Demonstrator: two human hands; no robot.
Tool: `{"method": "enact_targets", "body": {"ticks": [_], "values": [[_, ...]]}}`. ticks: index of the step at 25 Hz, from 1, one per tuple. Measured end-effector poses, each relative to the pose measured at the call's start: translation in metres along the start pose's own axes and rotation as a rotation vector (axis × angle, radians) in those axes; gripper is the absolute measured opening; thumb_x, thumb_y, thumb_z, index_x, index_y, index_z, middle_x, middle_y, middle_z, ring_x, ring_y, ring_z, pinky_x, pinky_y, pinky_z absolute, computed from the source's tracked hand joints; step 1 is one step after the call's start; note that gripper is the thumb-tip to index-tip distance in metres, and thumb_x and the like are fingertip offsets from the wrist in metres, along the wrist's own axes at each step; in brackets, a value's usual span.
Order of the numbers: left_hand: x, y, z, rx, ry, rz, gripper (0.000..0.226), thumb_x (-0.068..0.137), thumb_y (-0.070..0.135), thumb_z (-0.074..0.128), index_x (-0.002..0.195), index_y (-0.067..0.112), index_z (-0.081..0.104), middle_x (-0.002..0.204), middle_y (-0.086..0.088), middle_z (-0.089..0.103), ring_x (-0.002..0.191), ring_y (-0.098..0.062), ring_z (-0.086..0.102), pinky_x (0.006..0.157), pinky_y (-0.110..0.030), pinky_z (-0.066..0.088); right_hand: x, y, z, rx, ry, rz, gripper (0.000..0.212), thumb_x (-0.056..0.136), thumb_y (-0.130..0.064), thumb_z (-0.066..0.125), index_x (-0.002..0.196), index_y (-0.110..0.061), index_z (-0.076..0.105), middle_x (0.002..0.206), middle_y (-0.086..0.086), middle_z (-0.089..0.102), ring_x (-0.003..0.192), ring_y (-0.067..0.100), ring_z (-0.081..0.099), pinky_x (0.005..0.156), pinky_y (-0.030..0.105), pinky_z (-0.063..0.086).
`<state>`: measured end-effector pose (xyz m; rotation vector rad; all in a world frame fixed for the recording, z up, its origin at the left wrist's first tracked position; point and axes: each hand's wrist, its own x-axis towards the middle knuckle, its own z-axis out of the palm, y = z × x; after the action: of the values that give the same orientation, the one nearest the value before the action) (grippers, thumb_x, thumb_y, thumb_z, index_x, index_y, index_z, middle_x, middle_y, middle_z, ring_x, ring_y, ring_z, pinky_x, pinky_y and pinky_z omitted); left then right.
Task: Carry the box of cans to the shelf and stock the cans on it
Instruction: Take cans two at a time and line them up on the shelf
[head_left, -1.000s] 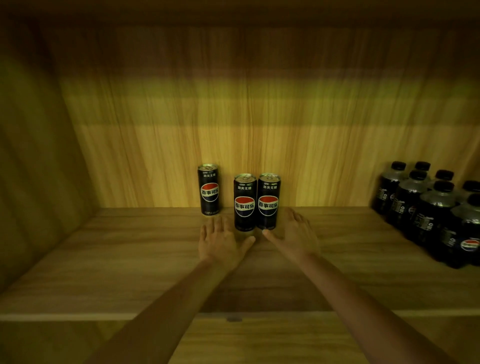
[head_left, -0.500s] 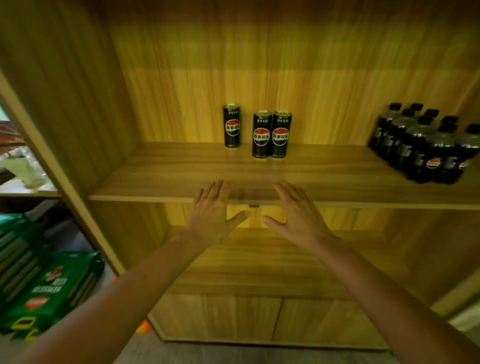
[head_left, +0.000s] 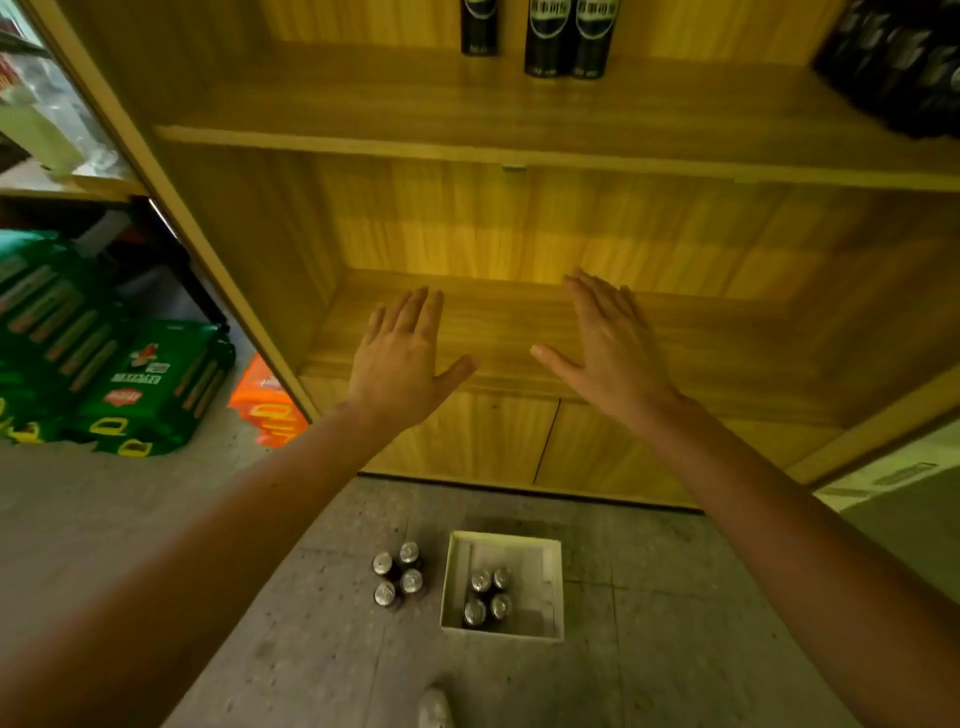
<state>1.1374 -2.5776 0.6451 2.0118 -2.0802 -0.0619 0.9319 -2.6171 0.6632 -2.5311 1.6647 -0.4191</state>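
The left hand (head_left: 397, 361) is spread flat, palm down, fingers together and thumb out, holding nothing. The right hand (head_left: 610, 345) mirrors it, also spread and empty, thumb pointing toward the left one. Both hang in the air in front of the lower shelf (head_left: 727, 343), well apart from each other, bare forearms reaching in from the bottom corners.

Below the hands, on the floor (head_left: 675, 597), stands an open white box (head_left: 550, 566) with four cans (head_left: 488, 595) upright in its left half. Just left of the box, four more cans (head_left: 397, 579) stand in a tight cluster on the floor, close to the box but not touching it.

Above the hands, on the upper shelf (head_left: 363, 111), three black cans (head_left: 545, 36) stand upright: one alone on the left, two touching beside it. Their tops are cut off by the frame. Dark bottles (head_left: 904, 62) crowd the right end of that shelf.

Left of the cabinet lie green packs (head_left: 130, 384) and an orange pack (head_left: 262, 400).
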Motion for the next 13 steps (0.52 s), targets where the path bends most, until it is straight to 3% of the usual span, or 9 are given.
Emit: {"method": "enact_targets", "body": {"ticks": [6, 13], "values": [[-0.049, -0.017, 0.122, 0.0, -0.078, 0.026, 0.079, 0.086, 0.058, 0.038, 0.146, 0.012, 0.014, 0.156, -0.01, 0.018, 0.145, -0.024, 0.013, 0.117, -0.04, 0.007, -0.061, 0.021, 0.129, 0.056, -0.132, 0.041, 0.077, 0.086, -0.051, 0.044, 0.143, -0.009, 0.014, 0.154, 0.01, 0.017, 0.141, 0.024, 0.017, 0.118, 0.039, 0.013], [-0.099, -0.067, 0.363, -0.018, -0.204, 0.093, 0.074, 0.089, 0.051, 0.042, 0.146, 0.013, 0.015, 0.155, -0.009, 0.019, 0.144, -0.023, 0.016, 0.117, -0.04, 0.013, -0.114, 0.06, 0.357, 0.126, -0.166, 0.074, 0.073, 0.086, -0.046, 0.048, 0.142, -0.008, 0.019, 0.151, 0.012, 0.026, 0.139, 0.026, 0.024, 0.115, 0.039, 0.02]]}}
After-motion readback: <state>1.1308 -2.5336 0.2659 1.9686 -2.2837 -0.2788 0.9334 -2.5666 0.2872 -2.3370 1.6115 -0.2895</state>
